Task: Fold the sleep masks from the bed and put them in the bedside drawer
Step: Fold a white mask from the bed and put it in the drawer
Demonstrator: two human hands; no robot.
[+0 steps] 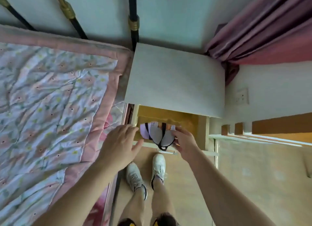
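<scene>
Placement stage. The drawer (194,124) of the bedside table (175,80) stood pulled open beside the bed (50,99), giving access from above. The right hand (184,142) pinched the folded sleep masks (158,135) at their right edge, holding the stack over the drawer's front portion, a black strap loop hanging past the front edge. The left hand (119,144) hovered spread and empty at the drawer's left corner, probably to steady the stack. No masks were visible on the bed.
</scene>
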